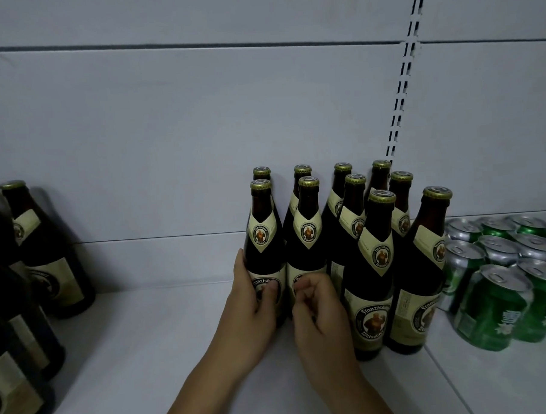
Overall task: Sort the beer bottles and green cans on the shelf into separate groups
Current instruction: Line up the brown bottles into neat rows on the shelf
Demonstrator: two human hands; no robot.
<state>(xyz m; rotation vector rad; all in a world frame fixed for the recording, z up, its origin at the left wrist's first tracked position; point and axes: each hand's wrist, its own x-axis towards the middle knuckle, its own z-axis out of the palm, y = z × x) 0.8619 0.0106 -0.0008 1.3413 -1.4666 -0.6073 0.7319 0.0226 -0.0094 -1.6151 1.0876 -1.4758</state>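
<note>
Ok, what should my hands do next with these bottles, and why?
Probably ease the front-left bottle rightward, snug against its neighbour: the left hand grips it, the right hand curls at the neighbour's label, and the green cans stand grouped at the right.

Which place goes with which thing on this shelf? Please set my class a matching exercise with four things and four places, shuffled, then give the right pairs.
Things
1. left hand
2. green cans
3. bottles in shadow
4. slotted rail

Places
a. right end of the shelf
b. left edge of the view
c. running up the back wall
d. gripping the front-left bottle of the middle group

Pairs: 1-d, 2-a, 3-b, 4-c
</note>
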